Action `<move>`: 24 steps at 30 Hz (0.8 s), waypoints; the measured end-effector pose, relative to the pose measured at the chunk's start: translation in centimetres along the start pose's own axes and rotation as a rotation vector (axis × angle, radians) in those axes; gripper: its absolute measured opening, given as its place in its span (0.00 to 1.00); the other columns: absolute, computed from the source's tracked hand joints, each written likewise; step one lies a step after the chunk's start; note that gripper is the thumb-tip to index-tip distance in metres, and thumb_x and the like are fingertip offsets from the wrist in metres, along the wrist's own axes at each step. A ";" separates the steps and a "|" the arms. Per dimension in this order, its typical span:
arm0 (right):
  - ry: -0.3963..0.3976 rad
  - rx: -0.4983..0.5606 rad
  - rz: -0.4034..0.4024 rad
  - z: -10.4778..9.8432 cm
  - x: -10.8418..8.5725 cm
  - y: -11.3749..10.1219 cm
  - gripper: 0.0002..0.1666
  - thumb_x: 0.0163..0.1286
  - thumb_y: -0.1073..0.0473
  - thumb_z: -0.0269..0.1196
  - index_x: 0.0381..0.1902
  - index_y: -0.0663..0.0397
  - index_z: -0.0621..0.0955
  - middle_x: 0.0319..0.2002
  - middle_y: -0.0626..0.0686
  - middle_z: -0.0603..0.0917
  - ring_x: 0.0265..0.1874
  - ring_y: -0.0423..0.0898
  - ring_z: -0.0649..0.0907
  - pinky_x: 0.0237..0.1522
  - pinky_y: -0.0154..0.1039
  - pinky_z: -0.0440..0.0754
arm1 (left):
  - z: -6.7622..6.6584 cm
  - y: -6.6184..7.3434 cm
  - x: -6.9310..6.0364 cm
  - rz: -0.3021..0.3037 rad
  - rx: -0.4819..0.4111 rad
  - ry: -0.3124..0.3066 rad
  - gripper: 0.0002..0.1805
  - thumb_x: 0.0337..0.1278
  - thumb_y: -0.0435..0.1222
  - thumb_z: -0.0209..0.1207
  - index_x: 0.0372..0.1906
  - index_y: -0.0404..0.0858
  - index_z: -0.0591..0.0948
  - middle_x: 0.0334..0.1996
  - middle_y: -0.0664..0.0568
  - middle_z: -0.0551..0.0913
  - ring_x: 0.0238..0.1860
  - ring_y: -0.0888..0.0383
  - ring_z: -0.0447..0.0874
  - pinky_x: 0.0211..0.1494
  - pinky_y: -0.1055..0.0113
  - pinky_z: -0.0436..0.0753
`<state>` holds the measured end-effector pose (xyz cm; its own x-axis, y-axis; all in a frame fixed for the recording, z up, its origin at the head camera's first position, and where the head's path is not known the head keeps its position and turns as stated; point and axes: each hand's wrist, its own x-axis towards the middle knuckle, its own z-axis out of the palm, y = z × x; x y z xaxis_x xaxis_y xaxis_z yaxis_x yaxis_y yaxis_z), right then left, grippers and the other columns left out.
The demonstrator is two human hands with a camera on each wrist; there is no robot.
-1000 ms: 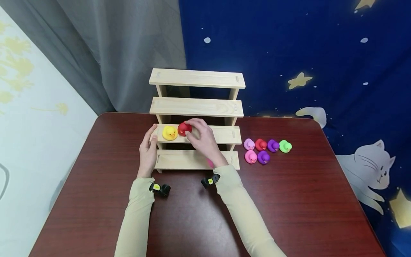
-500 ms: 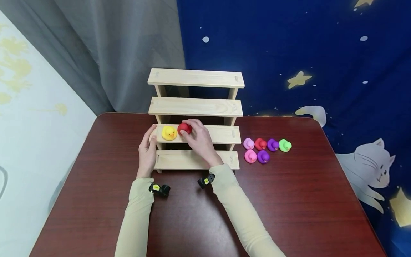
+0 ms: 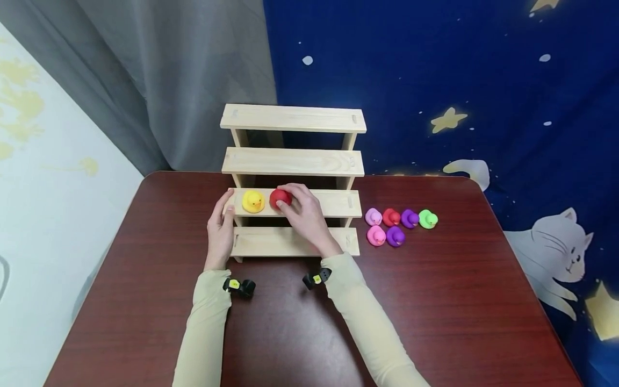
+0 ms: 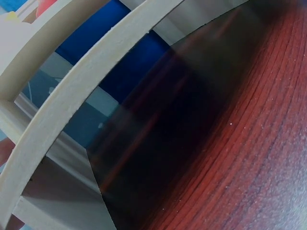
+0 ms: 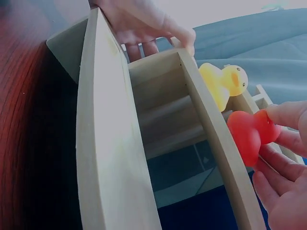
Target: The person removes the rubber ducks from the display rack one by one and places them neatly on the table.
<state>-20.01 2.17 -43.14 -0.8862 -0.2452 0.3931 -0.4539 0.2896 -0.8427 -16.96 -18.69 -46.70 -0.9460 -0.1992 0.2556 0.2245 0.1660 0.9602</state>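
Observation:
A stepped wooden display shelf (image 3: 292,161) stands on the table. On its second step from the bottom sits a yellow rubber duck (image 3: 253,201), near the left end. To the right of it, a red rubber duck (image 3: 279,199) is pinched between the thumb and fingers of my right hand (image 3: 307,215); the right wrist view shows this red duck (image 5: 249,136) close to the step's edge. My left hand (image 3: 221,231) grips the left end of the same step, thumb (image 5: 184,38) at its corner. In the left wrist view that hand is mostly out of sight.
Right of the shelf, two rows of small rubber ducks lie on the dark red table (image 3: 435,301): pink (image 3: 376,235), red (image 3: 391,217), purple (image 3: 395,236) and green (image 3: 427,219). Behind hang a grey curtain (image 3: 203,80) and a blue starry cloth (image 3: 387,80).
My right hand has turned the red duck, whose face showed one second ago, and shifted it slightly right, widening the gap to the yellow duck. The left hand keeps its place.

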 end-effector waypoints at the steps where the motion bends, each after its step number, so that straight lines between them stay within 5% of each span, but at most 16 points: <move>1: 0.002 -0.013 -0.008 -0.2 -0.1 0.0 0.18 0.67 0.61 0.65 0.54 0.59 0.81 0.53 0.54 0.77 0.52 0.42 0.77 0.56 0.31 0.72 | 0.0 0.0 0.0 -0.002 0.001 0.000 0.22 0.74 0.34 0.46 0.69 0.38 0.69 0.69 0.49 0.67 0.69 0.61 0.60 0.68 0.64 0.60; 24: 0.058 -0.096 -0.107 -3.7 -2.9 -0.2 0.18 0.66 0.60 0.66 0.53 0.57 0.82 0.48 0.51 0.80 0.50 0.41 0.77 0.53 0.37 0.72 | 0.2 -0.1 0.1 0.011 -0.043 0.007 0.21 0.74 0.31 0.45 0.68 0.38 0.70 0.68 0.51 0.68 0.69 0.61 0.60 0.68 0.66 0.61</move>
<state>-17.66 6.29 -42.70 -0.8349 -0.2262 0.5017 -0.5503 0.3524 -0.7569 -17.07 -18.56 -46.75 -0.9419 -0.2040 0.2669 0.2450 0.1264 0.9613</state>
